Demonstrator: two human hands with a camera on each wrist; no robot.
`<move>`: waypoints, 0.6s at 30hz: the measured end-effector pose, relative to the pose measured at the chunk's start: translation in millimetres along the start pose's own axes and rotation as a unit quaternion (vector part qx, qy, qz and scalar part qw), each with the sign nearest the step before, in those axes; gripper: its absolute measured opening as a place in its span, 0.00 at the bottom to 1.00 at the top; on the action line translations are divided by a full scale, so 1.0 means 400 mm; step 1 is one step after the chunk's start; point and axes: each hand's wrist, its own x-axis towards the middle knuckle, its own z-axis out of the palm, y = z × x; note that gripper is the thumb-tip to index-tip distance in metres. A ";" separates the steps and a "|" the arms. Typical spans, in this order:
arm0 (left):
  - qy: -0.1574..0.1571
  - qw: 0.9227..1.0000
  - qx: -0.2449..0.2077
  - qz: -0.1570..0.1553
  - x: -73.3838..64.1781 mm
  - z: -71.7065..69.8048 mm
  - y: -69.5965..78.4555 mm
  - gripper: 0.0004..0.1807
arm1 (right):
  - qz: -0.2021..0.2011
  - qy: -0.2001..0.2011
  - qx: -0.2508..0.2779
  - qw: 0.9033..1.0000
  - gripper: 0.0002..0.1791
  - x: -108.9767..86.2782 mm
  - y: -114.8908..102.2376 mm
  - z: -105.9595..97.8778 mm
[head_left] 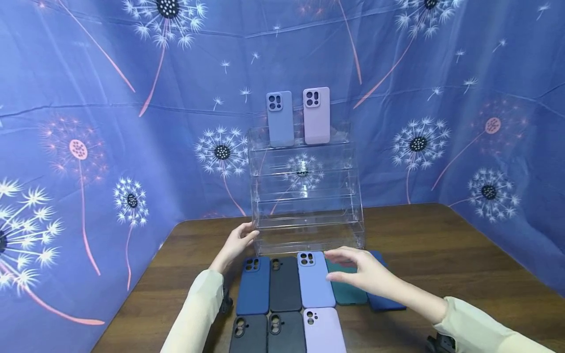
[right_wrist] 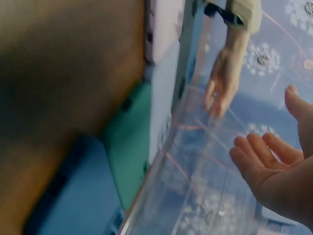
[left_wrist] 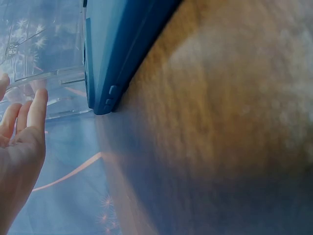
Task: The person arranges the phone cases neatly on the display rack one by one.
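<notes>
A clear stepped acrylic display stand [head_left: 309, 246] stands on the table, with a light blue phone case [head_left: 281, 127] and a pale pink phone case [head_left: 318, 122] upright on its top tier. My left hand [head_left: 237, 242] rests at the stand's lower left side, fingers extended against the edge; the left wrist view also shows these fingers. My right hand [head_left: 364, 269] hovers over the front row, thumb and fingers apart, holding nothing. Below it lie a periwinkle phone case [head_left: 317, 289] and a partly covered green phone case [head_left: 348, 291]. The right wrist view shows that hand palm up-turned beside the stand.
Left of the periwinkle case lie a dark blue case [head_left: 253, 291] and a black case [head_left: 285, 291]. A blue case [head_left: 386, 303] lies right of the green one. Nearer are two black cases [head_left: 287, 336] and a lilac case [head_left: 325, 333]. A dandelion-print curtain [head_left: 176, 122] surrounds the wooden table [head_left: 441, 255].
</notes>
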 end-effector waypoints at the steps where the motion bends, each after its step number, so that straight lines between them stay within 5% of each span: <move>1: -0.004 1.000 0.004 0.003 0.000 0.000 -0.001 0.30 | -0.001 -0.011 -0.007 1.000 0.27 -0.008 -0.001 0.009; 9: 0.006 1.000 0.012 0.003 0.002 -0.005 0.006 0.28 | -0.022 -0.119 0.019 0.992 0.25 -0.059 0.007 0.063; 18: 0.015 1.000 0.022 0.004 -0.002 0.004 0.004 0.27 | -0.051 -0.159 -0.030 0.986 0.24 -0.082 0.020 0.106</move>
